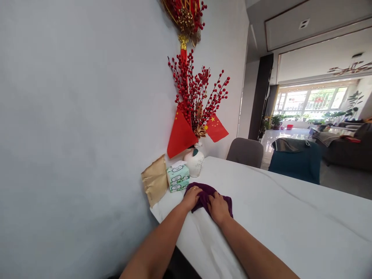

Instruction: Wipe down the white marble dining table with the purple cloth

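A bunched purple cloth (207, 189) lies on the white marbled table (279, 217), under both of my hands. My left hand (191, 197), with a ring on one finger, grips the cloth's left part near the tissue pack. To its right, my right hand (217, 207) has its fingers curled into the cloth's right part. The fabric is folded and gathered between the two hands. Close beyond the left hand stands a green-and-white tissue pack (178, 178), with a white tissue sticking out of its top.
A brown paper bag (155, 181) leans against the wall. Behind the tissue pack stands a white vase (194, 162) with red berry branches (192, 89) and two red flags (180, 133). A grey chair (245, 151) and a blue-covered chair (295, 162) line the far side.
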`<action>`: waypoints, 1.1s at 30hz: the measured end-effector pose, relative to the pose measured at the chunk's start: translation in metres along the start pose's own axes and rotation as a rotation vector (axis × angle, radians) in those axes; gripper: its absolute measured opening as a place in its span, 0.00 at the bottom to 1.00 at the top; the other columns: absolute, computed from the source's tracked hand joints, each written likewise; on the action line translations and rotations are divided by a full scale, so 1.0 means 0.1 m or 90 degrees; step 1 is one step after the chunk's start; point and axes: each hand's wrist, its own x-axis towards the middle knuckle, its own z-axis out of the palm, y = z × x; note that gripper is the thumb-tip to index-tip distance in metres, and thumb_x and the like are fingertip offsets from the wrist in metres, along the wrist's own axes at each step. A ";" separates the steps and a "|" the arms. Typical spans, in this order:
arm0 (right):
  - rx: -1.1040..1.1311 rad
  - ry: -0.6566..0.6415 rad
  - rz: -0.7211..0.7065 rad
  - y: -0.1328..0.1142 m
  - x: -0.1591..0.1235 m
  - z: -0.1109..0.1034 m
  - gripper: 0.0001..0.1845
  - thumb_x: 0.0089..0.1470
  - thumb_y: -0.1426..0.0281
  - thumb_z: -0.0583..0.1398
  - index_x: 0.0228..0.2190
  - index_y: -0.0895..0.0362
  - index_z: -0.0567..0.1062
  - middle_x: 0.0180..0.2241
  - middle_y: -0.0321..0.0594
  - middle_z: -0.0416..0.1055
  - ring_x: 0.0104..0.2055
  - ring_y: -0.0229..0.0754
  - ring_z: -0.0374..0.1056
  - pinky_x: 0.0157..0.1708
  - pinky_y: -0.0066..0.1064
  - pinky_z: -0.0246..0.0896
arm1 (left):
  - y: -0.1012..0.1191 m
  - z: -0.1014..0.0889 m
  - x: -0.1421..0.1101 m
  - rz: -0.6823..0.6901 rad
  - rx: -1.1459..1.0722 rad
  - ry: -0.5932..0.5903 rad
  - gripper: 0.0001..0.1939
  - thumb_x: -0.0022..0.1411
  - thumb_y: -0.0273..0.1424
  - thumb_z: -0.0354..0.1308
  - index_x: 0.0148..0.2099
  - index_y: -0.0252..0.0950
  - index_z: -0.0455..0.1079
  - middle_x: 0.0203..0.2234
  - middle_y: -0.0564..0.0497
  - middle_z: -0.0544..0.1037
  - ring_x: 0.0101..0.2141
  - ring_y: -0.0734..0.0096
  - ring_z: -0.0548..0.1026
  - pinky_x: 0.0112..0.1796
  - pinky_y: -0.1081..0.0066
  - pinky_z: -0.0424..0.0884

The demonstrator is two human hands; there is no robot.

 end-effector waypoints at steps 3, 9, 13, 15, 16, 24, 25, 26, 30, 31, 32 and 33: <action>0.000 -0.015 0.018 -0.12 -0.12 -0.04 0.22 0.67 0.67 0.53 0.57 0.56 0.75 0.57 0.55 0.67 0.56 0.57 0.67 0.49 0.42 0.66 | 0.00 -0.03 -0.05 0.026 -0.019 0.001 0.16 0.61 0.23 0.55 0.48 0.36 0.78 0.46 0.44 0.78 0.49 0.59 0.74 0.55 0.60 0.68; -0.015 -0.017 0.043 -0.27 -0.40 0.00 0.21 0.66 0.69 0.52 0.55 0.60 0.75 0.55 0.57 0.68 0.55 0.57 0.68 0.49 0.42 0.66 | 0.12 -0.05 -0.26 0.061 -0.043 -0.003 0.21 0.56 0.18 0.54 0.50 0.35 0.77 0.47 0.44 0.78 0.49 0.60 0.74 0.55 0.60 0.69; -0.015 -0.003 0.007 -0.28 -0.52 0.04 0.20 0.66 0.70 0.51 0.52 0.59 0.76 0.54 0.56 0.69 0.54 0.57 0.68 0.49 0.43 0.66 | 0.22 -0.08 -0.55 0.055 -0.041 0.010 0.23 0.57 0.17 0.53 0.52 0.35 0.76 0.48 0.45 0.77 0.49 0.60 0.74 0.54 0.61 0.69; -0.018 -0.005 -0.006 -0.29 -0.52 0.04 0.20 0.65 0.70 0.51 0.53 0.59 0.76 0.54 0.56 0.69 0.55 0.58 0.67 0.49 0.43 0.66 | 0.25 -0.08 -0.65 0.034 -0.030 0.023 0.23 0.59 0.18 0.51 0.53 0.35 0.76 0.48 0.43 0.76 0.49 0.58 0.73 0.53 0.59 0.69; -0.020 -0.008 -0.007 -0.29 -0.51 0.03 0.20 0.65 0.71 0.51 0.53 0.59 0.76 0.54 0.56 0.69 0.55 0.58 0.67 0.49 0.43 0.66 | 0.25 -0.08 -0.67 0.022 -0.023 0.030 0.23 0.60 0.18 0.51 0.54 0.35 0.76 0.49 0.42 0.76 0.49 0.57 0.73 0.54 0.58 0.69; -0.002 -0.016 0.020 -0.37 -0.32 0.00 0.21 0.65 0.69 0.52 0.56 0.59 0.74 0.55 0.56 0.68 0.55 0.57 0.68 0.49 0.42 0.66 | 0.09 -0.10 -0.42 -0.012 0.002 0.020 0.21 0.61 0.21 0.54 0.53 0.38 0.77 0.49 0.44 0.75 0.49 0.58 0.73 0.56 0.57 0.67; 0.000 -0.017 0.024 -0.38 -0.29 -0.01 0.21 0.66 0.68 0.53 0.56 0.59 0.74 0.55 0.56 0.68 0.55 0.56 0.68 0.49 0.42 0.66 | 0.06 -0.11 -0.38 -0.009 0.000 0.019 0.20 0.61 0.21 0.54 0.53 0.38 0.77 0.49 0.44 0.75 0.50 0.58 0.73 0.55 0.58 0.67; 0.001 -0.019 0.028 -0.39 -0.26 -0.01 0.21 0.66 0.68 0.53 0.56 0.59 0.74 0.55 0.56 0.68 0.55 0.56 0.68 0.49 0.42 0.66 | 0.03 -0.12 -0.34 -0.005 -0.003 0.018 0.20 0.61 0.21 0.55 0.53 0.38 0.77 0.49 0.44 0.75 0.50 0.59 0.73 0.55 0.59 0.67; 0.001 -0.007 0.042 -0.40 -0.12 0.01 0.19 0.65 0.68 0.54 0.53 0.59 0.75 0.54 0.54 0.69 0.55 0.55 0.68 0.50 0.40 0.65 | -0.14 -0.12 -0.17 0.020 -0.020 0.010 0.19 0.61 0.22 0.56 0.52 0.38 0.77 0.49 0.44 0.76 0.50 0.60 0.73 0.56 0.60 0.68; 0.003 0.001 0.045 -0.40 -0.08 0.03 0.18 0.65 0.68 0.54 0.52 0.59 0.76 0.54 0.54 0.69 0.55 0.55 0.68 0.49 0.40 0.66 | -0.19 -0.11 -0.12 0.026 -0.024 0.008 0.19 0.61 0.22 0.56 0.52 0.38 0.77 0.49 0.44 0.76 0.50 0.60 0.73 0.56 0.60 0.68; 0.007 0.008 0.049 -0.40 -0.04 0.04 0.18 0.65 0.67 0.54 0.51 0.59 0.76 0.54 0.54 0.69 0.55 0.55 0.68 0.49 0.40 0.66 | -0.24 -0.10 -0.08 0.031 -0.029 0.007 0.19 0.61 0.23 0.56 0.53 0.38 0.77 0.49 0.44 0.76 0.51 0.60 0.73 0.56 0.60 0.68; 0.010 0.015 0.050 -0.39 0.00 0.06 0.17 0.65 0.67 0.54 0.51 0.59 0.76 0.54 0.55 0.69 0.55 0.55 0.68 0.48 0.41 0.66 | -0.28 -0.09 -0.03 0.035 -0.033 0.007 0.19 0.61 0.23 0.56 0.54 0.39 0.77 0.50 0.44 0.75 0.51 0.60 0.72 0.56 0.60 0.67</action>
